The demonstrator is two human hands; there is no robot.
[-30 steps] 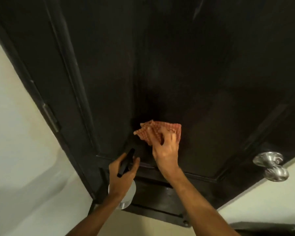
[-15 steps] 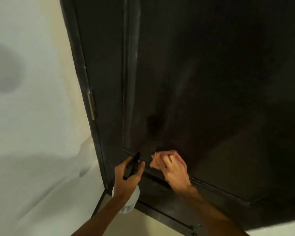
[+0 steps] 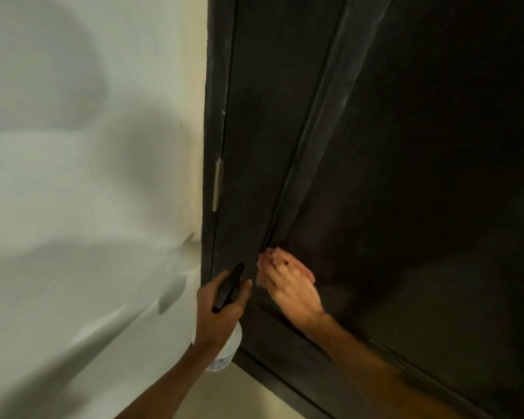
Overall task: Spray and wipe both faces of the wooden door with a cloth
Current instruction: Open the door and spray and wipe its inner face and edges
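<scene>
At the lower left corner of the wooden door's sunken panel, the reddish cloth sits bunched against the dark wood, just beside the foot of the raised moulding that runs up the door. Your right grip is clamped on it, fingers bent over the folds and pressing them to the door; motion blur hides how each finger lies. Just left of that, in front of the door's hinge-side stile, your left grip is closed round the neck of a spray bottle. Its black trigger head points up toward the door and its clear body hangs below your palm. Further up the door's left edge, a pale hinge shows against the dark frame. Left of the door stands a white wall crossed by soft shadows, and a beige floor lies below the door's bottom rail.
</scene>
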